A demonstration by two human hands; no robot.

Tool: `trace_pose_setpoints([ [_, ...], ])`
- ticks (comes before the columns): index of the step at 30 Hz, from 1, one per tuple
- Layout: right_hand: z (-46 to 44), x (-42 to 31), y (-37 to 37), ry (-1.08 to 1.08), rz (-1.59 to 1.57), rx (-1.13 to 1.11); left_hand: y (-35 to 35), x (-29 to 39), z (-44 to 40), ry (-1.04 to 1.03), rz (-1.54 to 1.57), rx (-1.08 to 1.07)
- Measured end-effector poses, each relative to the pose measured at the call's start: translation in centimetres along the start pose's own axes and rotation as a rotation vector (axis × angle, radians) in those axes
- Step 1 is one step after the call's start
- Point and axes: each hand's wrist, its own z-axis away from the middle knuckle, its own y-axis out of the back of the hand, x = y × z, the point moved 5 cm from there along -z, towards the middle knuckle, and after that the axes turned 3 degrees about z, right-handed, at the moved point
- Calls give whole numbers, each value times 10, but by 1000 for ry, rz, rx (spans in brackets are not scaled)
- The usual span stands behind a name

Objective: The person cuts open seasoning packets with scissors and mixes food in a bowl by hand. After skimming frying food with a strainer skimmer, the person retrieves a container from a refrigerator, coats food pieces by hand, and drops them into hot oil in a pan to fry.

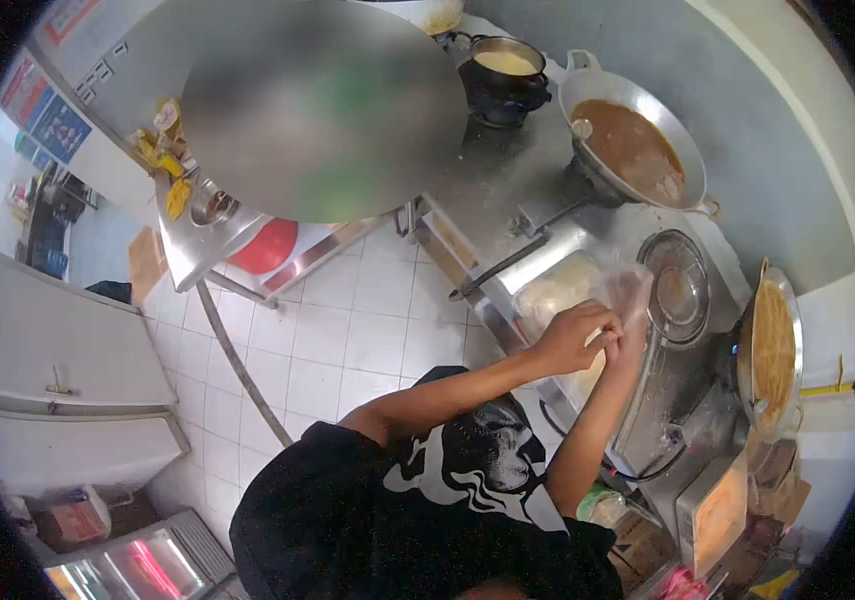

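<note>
Over the steel counter, my left hand (580,338) is closed, its fingers pinched at the wrist of my right arm on the edge of some clear plastic (610,270). The plastic covers my right hand (630,292); its fingers are blurred and I cannot make out their shape. Below and left of the hands lies a clear bag (558,285) with pale contents in a tray. Just right of my right hand stands a round metal strainer (676,290).
A large wok of brown liquid (628,150) stands at the upper right, and another wok (773,355) holds golden-brown contents at the far right. A dark pot (506,62) is at the back. A tray with orange contents (720,512) sits lower right. A hose (238,360) crosses the floor.
</note>
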Motion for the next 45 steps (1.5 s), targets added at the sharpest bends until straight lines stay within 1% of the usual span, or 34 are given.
trace_pose_setpoints([
  [1,7,-5,-12,-130,-36,152,0,-2,4,-19,22,-2],
  [2,2,18,-4,-204,-91,93,-6,-5,10,-39,58,-25],
  [3,4,45,15,-270,-151,58,-14,-22,22,31,35,-19],
  [4,21,43,7,2,-103,-147,-16,-20,27,7,-3,-66],
  [5,34,52,1,-22,-186,-227,-12,-18,32,-24,-35,-114],
  [6,48,61,-4,-53,-266,-306,-14,-22,42,6,31,-148],
  [7,56,79,0,-361,-522,-272,-16,-29,49,35,90,-175],
  [10,78,113,8,-486,-444,-349,-30,-34,85,246,184,-307],
  [13,80,145,32,-522,-696,13,-51,-36,99,281,204,-503],
  [16,86,117,41,-96,-1058,-301,-65,-33,95,143,193,-557],
  [19,82,103,57,4,-1035,-64,-80,-36,96,128,210,-635],
  [22,62,135,102,53,-567,238,-90,-46,89,128,209,-577],
  [25,30,173,158,59,74,264,-102,-89,75,149,22,-704],
  [27,16,194,196,-220,539,433,-105,-116,48,32,-211,-543],
  [28,9,203,216,-379,760,494,-112,-130,33,70,-443,-466],
  [29,-1,220,233,-453,915,526,-118,-144,19,108,-674,-382],
  [30,-15,240,243,-445,995,561,-127,-159,10,99,-728,-436],
  [32,-44,275,255,-374,1068,626,-141,-203,-1,82,-835,-534],
  [33,-52,280,255,-370,1056,644,-145,-233,1,122,-832,-632],
  [34,-58,264,245,-480,957,684,-140,-236,-6,179,-761,-598],
  [35,-61,261,244,-499,923,641,-133,-233,-11,234,-689,-567],
  [36,-65,257,243,-502,923,603,-127,-229,-15,289,-617,-537],
  [37,-67,255,241,-506,922,566,-122,-224,-20,321,-603,-461],
  [40,-66,261,241,-470,928,493,-109,-208,-16,506,-359,-280],
  [41,-65,262,242,-445,935,477,-104,-213,-11,528,-332,-256],
  [44,-48,245,249,-414,804,418,-101,-213,-11,613,-371,-209],
  [45,-41,239,248,-427,789,395,-102,-214,-9,693,-299,-174],
])
